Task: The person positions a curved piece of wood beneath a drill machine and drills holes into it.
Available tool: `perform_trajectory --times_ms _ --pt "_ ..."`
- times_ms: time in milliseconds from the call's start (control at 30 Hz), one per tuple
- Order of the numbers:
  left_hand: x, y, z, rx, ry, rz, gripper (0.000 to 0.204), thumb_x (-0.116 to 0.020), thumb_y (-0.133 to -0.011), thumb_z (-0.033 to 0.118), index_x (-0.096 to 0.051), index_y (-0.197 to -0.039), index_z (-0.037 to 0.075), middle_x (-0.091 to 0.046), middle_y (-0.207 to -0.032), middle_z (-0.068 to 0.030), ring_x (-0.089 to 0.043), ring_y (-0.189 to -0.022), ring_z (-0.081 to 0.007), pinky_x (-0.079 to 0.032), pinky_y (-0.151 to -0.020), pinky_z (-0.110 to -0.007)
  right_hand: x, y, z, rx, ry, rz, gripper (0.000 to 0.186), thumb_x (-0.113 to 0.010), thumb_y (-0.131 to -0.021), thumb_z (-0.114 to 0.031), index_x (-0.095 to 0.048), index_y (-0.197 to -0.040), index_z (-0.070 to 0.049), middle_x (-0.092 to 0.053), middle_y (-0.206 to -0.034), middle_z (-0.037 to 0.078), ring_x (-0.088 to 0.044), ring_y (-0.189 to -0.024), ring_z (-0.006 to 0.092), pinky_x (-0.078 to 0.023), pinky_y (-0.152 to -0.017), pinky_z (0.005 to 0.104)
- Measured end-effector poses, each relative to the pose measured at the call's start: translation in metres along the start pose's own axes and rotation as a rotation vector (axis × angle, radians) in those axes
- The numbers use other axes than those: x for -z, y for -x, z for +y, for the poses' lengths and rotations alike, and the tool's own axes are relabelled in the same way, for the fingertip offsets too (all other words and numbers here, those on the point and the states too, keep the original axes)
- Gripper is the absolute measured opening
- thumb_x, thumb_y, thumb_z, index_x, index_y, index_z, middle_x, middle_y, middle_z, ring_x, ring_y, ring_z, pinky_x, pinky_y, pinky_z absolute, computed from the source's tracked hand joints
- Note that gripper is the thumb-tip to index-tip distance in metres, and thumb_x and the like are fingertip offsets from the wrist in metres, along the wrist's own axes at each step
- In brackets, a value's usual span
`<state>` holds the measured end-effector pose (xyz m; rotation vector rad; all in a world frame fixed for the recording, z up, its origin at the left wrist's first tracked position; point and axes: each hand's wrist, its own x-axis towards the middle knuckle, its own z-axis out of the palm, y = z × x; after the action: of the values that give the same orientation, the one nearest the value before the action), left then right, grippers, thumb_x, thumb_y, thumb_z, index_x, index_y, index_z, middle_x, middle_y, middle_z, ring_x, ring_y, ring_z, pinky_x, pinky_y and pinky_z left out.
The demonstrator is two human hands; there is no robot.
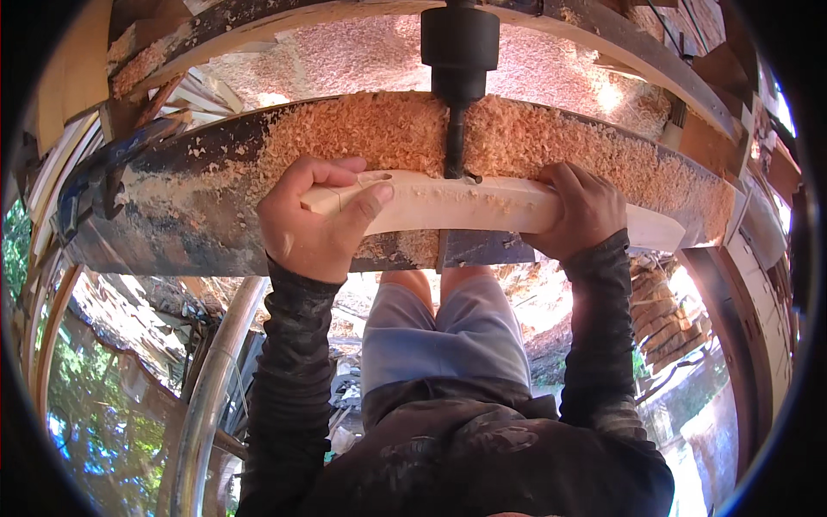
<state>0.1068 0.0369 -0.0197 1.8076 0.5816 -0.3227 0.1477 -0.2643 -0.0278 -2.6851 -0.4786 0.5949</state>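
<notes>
A long pale wooden piece (465,205) lies across the work table under a black drill chuck with a bit (455,142). The bit's tip is at the far edge of the wood, near its middle; whether it touches is hard to tell. My left hand (319,215) grips the left end, thumb on top and fingers over the far side. A hole shows in the wood beside those fingers. Farther right, my right hand (586,207) is wrapped round the wood, its fingers bent over the far edge. The wood's right end sticks out past this hand.
Wood shavings (362,129) are heaped on the dark table (172,233) behind the wood. A long beam (637,43) runs beyond it. A metal pipe (220,370) stands at the lower left, and stacked boards (663,319) lie at the lower right.
</notes>
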Motion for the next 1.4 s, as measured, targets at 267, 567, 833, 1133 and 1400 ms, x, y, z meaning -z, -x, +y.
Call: perform_trajectory --times_ms 267,567,833,1133,1400 --pt "-0.002 0.039 -0.03 -0.025 0.037 0.081 0.03 -0.087 -0.078 0.009 -0.062 -0.089 -0.002 -0.072 -0.11 -0.026 -0.071 -0.104 -0.0261 -0.056 -0.09 -0.038 -0.012 0.021 0.001 0.066 0.026 -0.02 0.043 -0.083 -0.066 -0.033 -0.064 -0.099 -0.012 -0.065 -0.084 0.005 -0.069 -0.079 0.0292 -0.052 -0.073 0.0438" --pt "-0.011 0.059 -0.032 0.107 0.086 0.092 0.031 -0.087 -0.078 0.007 -0.06 -0.093 -0.001 -0.07 -0.111 -0.0285 -0.071 -0.105 -0.029 -0.057 -0.093 -0.04 -0.009 0.025 0.007 0.155 0.024 0.005 0.04 -0.083 -0.065 -0.033 -0.067 -0.096 -0.012 -0.063 -0.08 0.005 -0.066 -0.076 0.0272 -0.051 -0.069 0.0414" --pt "-0.015 0.053 -0.029 0.095 0.065 0.116 0.033 -0.088 -0.077 0.01 -0.062 -0.093 -0.003 -0.072 -0.105 -0.0289 -0.073 -0.102 -0.0285 -0.058 -0.088 -0.039 -0.001 0.012 0.008 0.184 0.02 0.012 0.046 -0.087 -0.061 -0.037 -0.072 -0.1 -0.016 -0.063 -0.08 0.002 -0.067 -0.073 0.0256 -0.051 -0.067 0.0405" --pt "-0.019 0.035 -0.016 0.117 0.05 0.048 0.028 -0.083 -0.078 0.001 -0.06 -0.094 -0.001 -0.07 -0.111 -0.0288 -0.07 -0.108 -0.0297 -0.054 -0.096 -0.039 0.004 0.007 0.014 0.144 0.056 0.031 0.045 -0.084 -0.061 -0.035 -0.071 -0.1 -0.017 -0.061 -0.077 0.001 -0.066 -0.072 0.0239 -0.05 -0.067 0.0397" --pt "-0.017 0.03 -0.017 0.087 0.075 0.048 0.032 -0.087 -0.078 0.005 -0.06 -0.093 -0.003 -0.071 -0.108 -0.0283 -0.072 -0.102 -0.0285 -0.058 -0.088 -0.039 0.002 0.012 0.017 0.123 0.05 0.022 0.045 -0.085 -0.062 -0.037 -0.071 -0.1 -0.016 -0.062 -0.079 0.002 -0.066 -0.072 0.024 -0.049 -0.067 0.0403"
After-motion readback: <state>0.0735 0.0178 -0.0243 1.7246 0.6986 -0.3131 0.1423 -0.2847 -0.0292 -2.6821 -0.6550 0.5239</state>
